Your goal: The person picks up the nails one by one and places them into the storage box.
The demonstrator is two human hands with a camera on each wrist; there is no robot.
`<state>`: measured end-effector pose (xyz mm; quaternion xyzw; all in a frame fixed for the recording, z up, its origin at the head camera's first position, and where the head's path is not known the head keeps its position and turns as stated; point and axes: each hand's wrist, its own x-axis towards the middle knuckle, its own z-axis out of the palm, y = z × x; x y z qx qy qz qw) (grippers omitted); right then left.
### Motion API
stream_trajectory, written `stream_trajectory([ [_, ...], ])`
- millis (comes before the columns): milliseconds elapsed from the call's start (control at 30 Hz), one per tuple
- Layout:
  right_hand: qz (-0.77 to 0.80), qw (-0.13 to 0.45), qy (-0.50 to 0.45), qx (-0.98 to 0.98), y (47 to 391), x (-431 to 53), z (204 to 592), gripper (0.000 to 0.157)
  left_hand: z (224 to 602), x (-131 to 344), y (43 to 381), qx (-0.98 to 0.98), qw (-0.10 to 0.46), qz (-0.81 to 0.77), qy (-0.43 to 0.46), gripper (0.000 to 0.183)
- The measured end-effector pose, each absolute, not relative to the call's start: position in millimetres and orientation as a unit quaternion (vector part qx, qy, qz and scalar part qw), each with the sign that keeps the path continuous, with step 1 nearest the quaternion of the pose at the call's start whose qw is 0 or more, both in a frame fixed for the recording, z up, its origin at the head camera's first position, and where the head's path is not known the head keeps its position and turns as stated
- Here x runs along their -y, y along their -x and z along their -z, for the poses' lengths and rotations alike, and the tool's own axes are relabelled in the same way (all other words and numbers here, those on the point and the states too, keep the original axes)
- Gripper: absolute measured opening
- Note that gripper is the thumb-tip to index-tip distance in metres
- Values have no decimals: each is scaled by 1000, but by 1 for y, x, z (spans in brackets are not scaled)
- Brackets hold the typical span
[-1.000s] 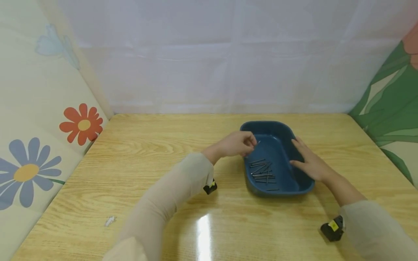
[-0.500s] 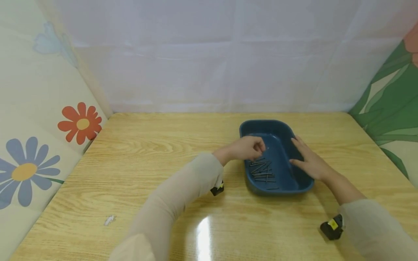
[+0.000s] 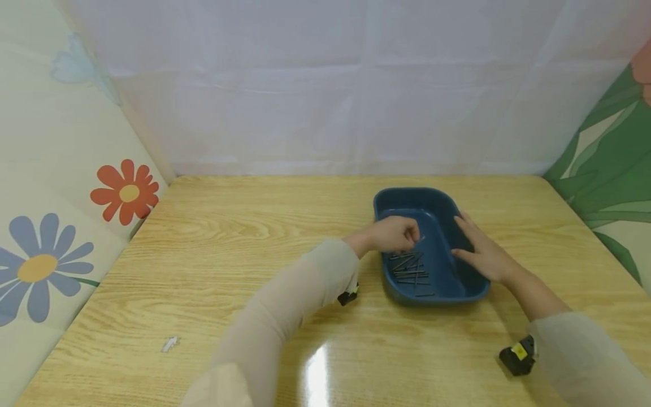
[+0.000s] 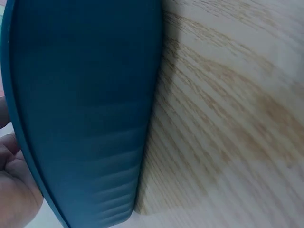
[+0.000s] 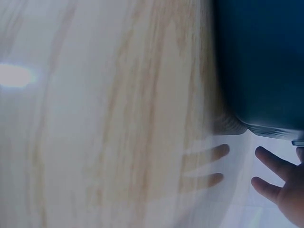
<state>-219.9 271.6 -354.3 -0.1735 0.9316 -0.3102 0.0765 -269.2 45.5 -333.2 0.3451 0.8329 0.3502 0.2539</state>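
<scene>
A deep blue plastic bin [image 3: 473, 297] sits on the table, with several thin dark nails [image 3: 411, 276] in a loose pile at its near left. My left hand [image 3: 394, 233] reaches over the bin's left rim with curled fingers, pinching what looks like a nail; a small glint shows at the fingertips. In the left wrist view, part of that hand [image 4: 16, 185] appears beyond the bin's wall [image 4: 90, 95]. My right hand [image 3: 480, 251] rests on the right rim, its fingers spread and fairly straight. Two of its fingers [image 5: 275, 164] show below the bin in the right wrist view.
The wood-grain table [image 3: 254, 226] meets a white cloth backdrop [image 3: 305, 113] behind. Flower-printed panels [image 3: 46, 169] stand at the sides. A small pale mark [image 3: 170, 343] lies at the table's near left, and a black wrist camera [image 3: 517, 356] hangs under the right sleeve.
My left hand has moved right and slightly nearer, from the bin's left rim to farther over its inside, fingers still curled. The right hand and the bin have stayed put.
</scene>
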Motion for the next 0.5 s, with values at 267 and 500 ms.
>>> stream_trajectory([
  [267,310,69,176,-932,220,-273,355,70,338,-63,272,-865,235,-258,-360,12],
  [500,318,72,179,-928,220,-272,355,69,340,-71,272,-887,234,-220,-332,11],
])
